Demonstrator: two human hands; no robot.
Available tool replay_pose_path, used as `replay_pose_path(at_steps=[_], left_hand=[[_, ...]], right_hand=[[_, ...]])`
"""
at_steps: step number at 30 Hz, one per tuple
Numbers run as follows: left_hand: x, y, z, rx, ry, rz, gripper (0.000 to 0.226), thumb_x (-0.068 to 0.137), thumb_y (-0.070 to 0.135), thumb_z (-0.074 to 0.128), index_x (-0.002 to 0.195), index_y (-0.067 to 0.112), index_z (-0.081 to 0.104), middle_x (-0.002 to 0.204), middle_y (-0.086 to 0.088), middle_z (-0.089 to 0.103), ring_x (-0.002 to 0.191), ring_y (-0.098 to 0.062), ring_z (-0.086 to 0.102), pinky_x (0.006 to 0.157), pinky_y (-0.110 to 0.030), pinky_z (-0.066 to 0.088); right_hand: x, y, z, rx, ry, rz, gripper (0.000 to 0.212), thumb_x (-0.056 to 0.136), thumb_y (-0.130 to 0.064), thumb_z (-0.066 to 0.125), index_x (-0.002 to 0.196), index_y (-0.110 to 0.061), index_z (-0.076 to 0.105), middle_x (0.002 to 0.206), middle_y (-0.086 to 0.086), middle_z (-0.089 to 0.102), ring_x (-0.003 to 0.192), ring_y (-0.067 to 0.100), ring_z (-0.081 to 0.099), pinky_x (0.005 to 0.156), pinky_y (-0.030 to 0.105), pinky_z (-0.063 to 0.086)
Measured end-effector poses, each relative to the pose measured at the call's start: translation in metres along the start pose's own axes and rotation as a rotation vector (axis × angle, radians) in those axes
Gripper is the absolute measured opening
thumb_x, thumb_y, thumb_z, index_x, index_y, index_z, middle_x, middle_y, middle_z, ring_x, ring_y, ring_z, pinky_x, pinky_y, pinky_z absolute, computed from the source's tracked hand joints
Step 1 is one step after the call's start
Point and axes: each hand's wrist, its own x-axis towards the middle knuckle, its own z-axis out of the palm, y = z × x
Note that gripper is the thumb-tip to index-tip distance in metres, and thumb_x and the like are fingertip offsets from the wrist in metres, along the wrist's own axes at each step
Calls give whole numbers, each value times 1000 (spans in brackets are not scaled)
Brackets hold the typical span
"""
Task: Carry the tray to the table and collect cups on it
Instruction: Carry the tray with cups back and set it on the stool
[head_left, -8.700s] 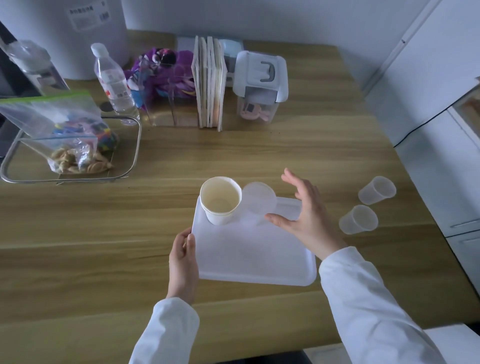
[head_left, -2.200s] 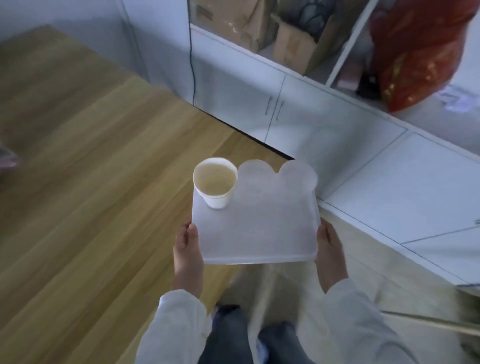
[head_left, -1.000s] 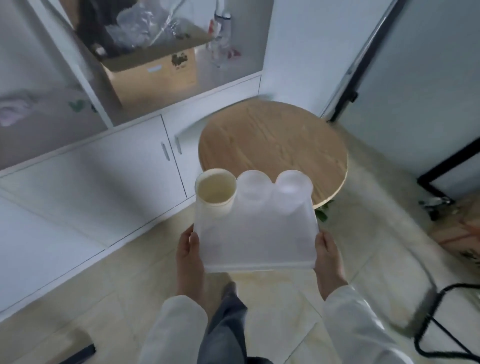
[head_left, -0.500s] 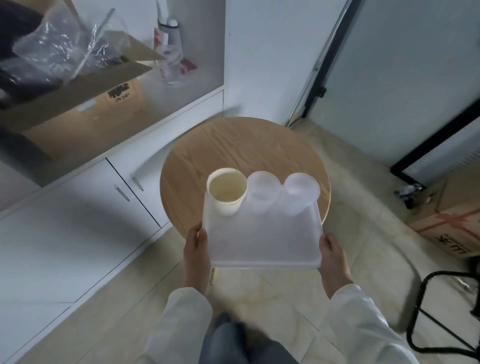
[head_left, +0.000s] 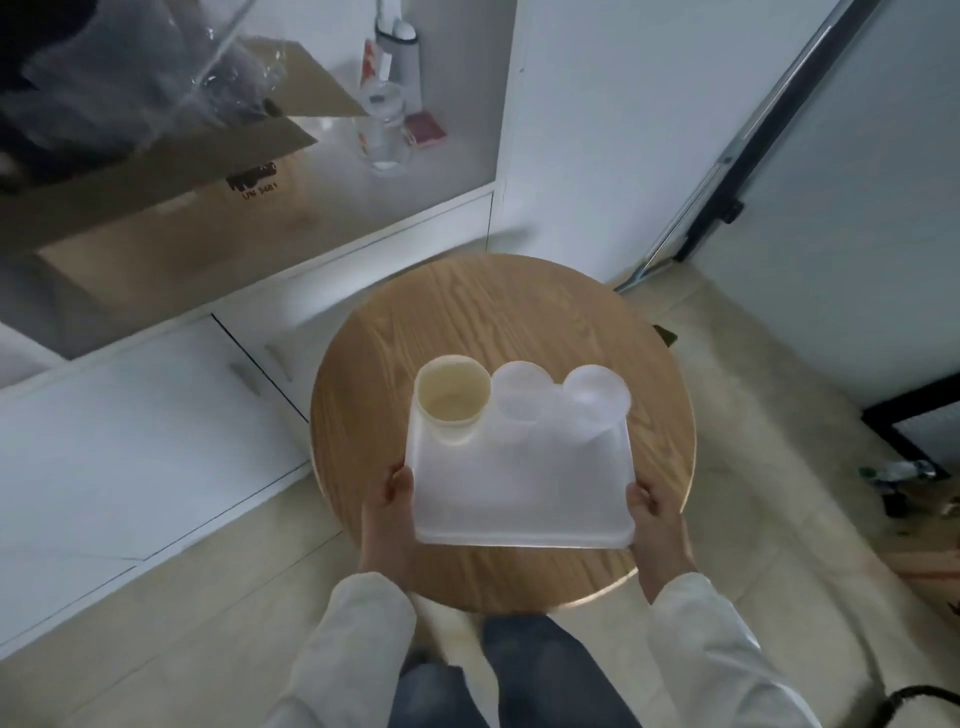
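Observation:
I hold a white translucent tray level above a small round wooden table. My left hand grips the tray's left edge and my right hand grips its right edge. Along the tray's far side stand three cups in a row: a white paper cup at the left, a clear plastic cup in the middle and another clear plastic cup at the right. All three are upright.
White low cabinets run along the left of the table. A shelf above them holds a cardboard box and bottles. A door frame stands to the right. A dark cable lies on the tiled floor at lower right.
I walked from the long wooden table to the round table with the tray in both hands. In the last second the round table came closer and now lies directly under the tray.

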Motion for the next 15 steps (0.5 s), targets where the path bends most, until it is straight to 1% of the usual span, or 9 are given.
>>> replay_pose_path(at_steps=[1, 2, 4, 6, 7, 8, 10, 13, 15], left_hand=[[3, 1, 9, -3, 30, -24, 22, 92, 22, 42, 95, 20, 63, 92, -3, 66, 89, -24, 61, 80, -36, 47], [5, 2, 16, 0, 53, -43, 20, 90, 20, 44, 96, 18, 64, 91, -3, 66, 89, -23, 62, 77, -35, 47], [9, 2, 34, -7, 90, -74, 19, 88, 17, 46, 98, 15, 63, 88, 0, 65, 85, -19, 61, 72, -29, 45], [13, 1, 48, 5, 139, -92, 18, 89, 15, 45, 98, 12, 61, 82, 3, 62, 78, -12, 57, 65, -21, 41], [16, -1, 54, 5, 159, -106, 19, 90, 16, 45, 100, 12, 61, 82, 4, 61, 78, -12, 56, 67, -21, 41], [19, -4, 60, -7, 169, -126, 22, 90, 18, 45, 104, 14, 62, 85, 3, 62, 82, -15, 57, 73, -25, 42], [24, -10, 70, -23, 186, -180, 25, 90, 21, 46, 109, 17, 62, 90, 4, 63, 90, -20, 58, 79, -31, 43], [31, -16, 80, -17, 210, -222, 22, 91, 21, 45, 106, 19, 60, 88, 7, 62, 83, -13, 56, 75, -29, 41], [38, -20, 85, -8, 228, -253, 26, 90, 20, 45, 111, 14, 60, 97, -1, 64, 87, -18, 57, 78, -30, 43]], right_hand=[[14, -4, -2, -8, -16, 8, 15, 92, -19, 43, 101, -18, 55, 97, 8, 61, 87, 23, 56, 84, 41, 45], [26, -5, -4, -19, -28, 16, 15, 91, -20, 45, 102, -19, 56, 99, 8, 62, 89, 25, 57, 86, 42, 46], [51, -6, -8, -49, -47, 32, 11, 89, -23, 48, 89, -29, 58, 99, 5, 64, 95, 28, 58, 91, 46, 47], [71, -5, -11, -70, -85, 57, 15, 89, -24, 49, 81, -34, 56, 92, -1, 62, 95, 27, 58, 91, 45, 47], [79, -5, -12, -70, -104, 72, 14, 89, -23, 48, 83, -33, 56, 91, -3, 61, 94, 26, 58, 89, 43, 47], [88, -4, -14, -64, -120, 86, 12, 90, -21, 48, 89, -30, 56, 90, -3, 60, 93, 25, 57, 87, 40, 46], [101, -2, -15, -66, -141, 103, 14, 90, -16, 48, 102, -20, 55, 90, -1, 59, 91, 23, 55, 82, 35, 43], [116, 2, -14, -104, -136, 116, 17, 88, -14, 52, 104, -15, 56, 103, 9, 61, 94, 25, 56, 83, 36, 44], [128, 9, -13, -151, -140, 129, 21, 86, -16, 54, 106, -12, 59, 107, 12, 62, 98, 27, 57, 86, 37, 46]])
